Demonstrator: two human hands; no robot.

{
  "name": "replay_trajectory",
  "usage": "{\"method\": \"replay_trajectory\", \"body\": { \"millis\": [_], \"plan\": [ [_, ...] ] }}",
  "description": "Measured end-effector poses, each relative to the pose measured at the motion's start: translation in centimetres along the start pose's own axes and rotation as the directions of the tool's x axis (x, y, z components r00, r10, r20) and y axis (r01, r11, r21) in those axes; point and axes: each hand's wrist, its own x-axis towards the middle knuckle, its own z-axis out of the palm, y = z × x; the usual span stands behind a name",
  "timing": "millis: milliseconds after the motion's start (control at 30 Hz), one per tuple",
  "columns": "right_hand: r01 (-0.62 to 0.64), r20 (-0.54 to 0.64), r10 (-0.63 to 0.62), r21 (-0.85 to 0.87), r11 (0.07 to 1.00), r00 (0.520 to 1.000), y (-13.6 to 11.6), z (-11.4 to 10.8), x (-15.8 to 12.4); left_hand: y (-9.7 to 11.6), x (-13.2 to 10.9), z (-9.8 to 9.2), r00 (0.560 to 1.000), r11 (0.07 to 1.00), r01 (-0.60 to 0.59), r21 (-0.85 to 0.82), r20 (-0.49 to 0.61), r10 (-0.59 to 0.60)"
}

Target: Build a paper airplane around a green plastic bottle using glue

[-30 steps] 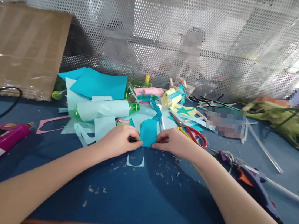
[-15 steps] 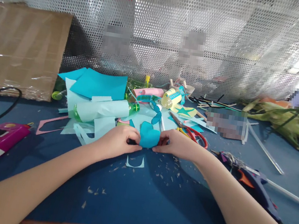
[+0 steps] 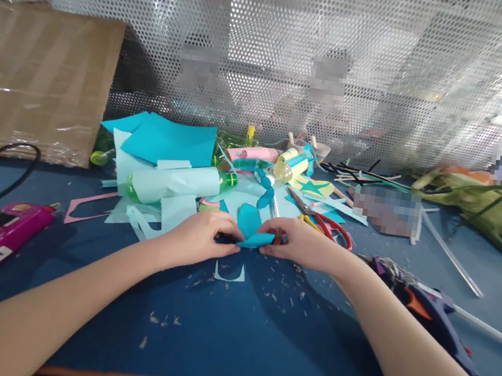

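Between my hands is a small blue paper piece (image 3: 256, 240), tilted so that it shows nearly edge-on. My left hand (image 3: 199, 235) pinches its left end with thumb and fingers. At its right end, my right hand (image 3: 299, 243) grips it the same way. Just behind it lies a rounded blue paper cutout (image 3: 249, 218), with small blue ovals (image 3: 265, 198) farther back. A pale blue paper scrap (image 3: 229, 271) with a curved notch lies in front of my hands. Red and yellow handled scissors (image 3: 321, 220) rest beyond my right hand.
A glue gun (image 3: 434, 316) lies right, a magenta power strip (image 3: 0, 238) left. Behind are a paper-wrapped green bottle (image 3: 180, 184), blue sheets (image 3: 173, 142), a yellow-wrapped bottle (image 3: 289, 165) and corn husks (image 3: 475, 202). Cardboard (image 3: 34, 86) leans against the perforated metal panel (image 3: 275, 28).
The blue paper in my hands has tipped from facing me to nearly edge-on, and the rounded cutout behind it now shows. Both hands stay in about the same place.
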Motion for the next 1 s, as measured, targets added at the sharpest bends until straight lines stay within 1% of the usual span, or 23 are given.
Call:
{"method": "replay_trajectory", "body": {
  "millis": [100, 233, 333, 467, 667, 800, 900, 1000],
  "plan": [
    [0.008, 0.005, -0.008, -0.016, 1.0, 1.0, -0.02, 0.12, 0.06, -0.21, -0.04, 0.15, 0.999, 1.0, -0.021, 0.015, -0.029, 0.021],
    [-0.009, 0.0, 0.009, -0.007, 1.0, 1.0, -0.18, 0.15, 0.0, -0.3, -0.07, 0.19, 0.999, 0.998, -0.047, 0.05, -0.023, 0.048],
    [0.013, 0.004, -0.013, 0.012, 1.0, 1.0, -0.13, 0.23, 0.0, -0.3, -0.03, 0.22, 0.997, 0.996, -0.064, 0.067, -0.028, 0.066],
    [0.041, -0.003, -0.041, 0.002, 0.999, 0.999, 0.06, 0.4, 0.12, -0.33, -0.01, 0.39, 0.997, 0.997, -0.059, 0.055, -0.038, 0.061],
    [-0.026, 0.002, 0.026, 0.045, 0.999, 1.0, -0.14, 0.5, 0.12, -0.53, -0.03, 0.64, 0.997, 0.999, -0.031, 0.009, -0.077, 0.031],
    [-0.024, -0.017, 0.025, 0.028, 0.999, 1.0, -0.32, 0.51, 0.06, -0.56, 0.11, 0.51, 0.998, 0.999, -0.039, 0.011, -0.043, 0.039],
    [-0.021, -0.048, 0.019, -0.031, 0.999, 0.999, -0.49, 0.55, 0.05, -0.54, 0.21, 0.36, 0.999, 0.998, -0.041, 0.042, -0.011, 0.042],
    [-0.046, -0.064, 0.041, -0.071, 0.996, 0.997, -0.78, 0.58, 0.01, -0.5, 0.22, 0.31, 0.999, 0.998, -0.034, 0.049, 0.0, 0.034]
  ]
}}
